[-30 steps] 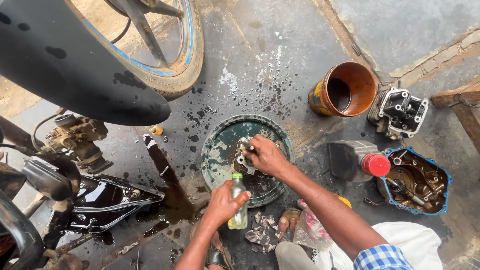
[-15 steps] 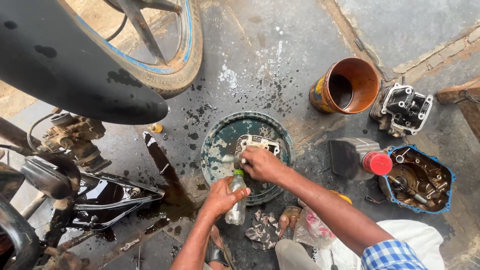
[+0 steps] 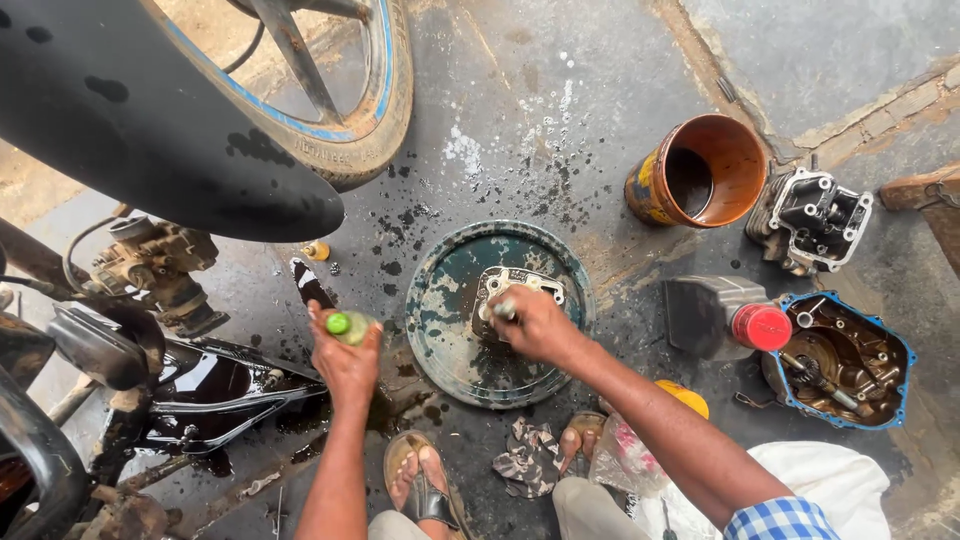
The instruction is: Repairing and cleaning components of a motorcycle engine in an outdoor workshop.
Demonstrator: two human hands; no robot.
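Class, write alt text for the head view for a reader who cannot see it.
A person's right hand presses a metal part in a round tray on oily ground, while the left hand holds a green-capped bottle. A motorcycle wheel, an orange can and engine parts lie around.

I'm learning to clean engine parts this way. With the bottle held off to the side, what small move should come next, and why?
Probably scrub: the right hand presses a small tool onto the pale metal engine part lying in the round, stained teal tray. The left hand holds the small green-capped plastic bottle clear of the tray, above the wet dark floor, so no pouring seems due yet.
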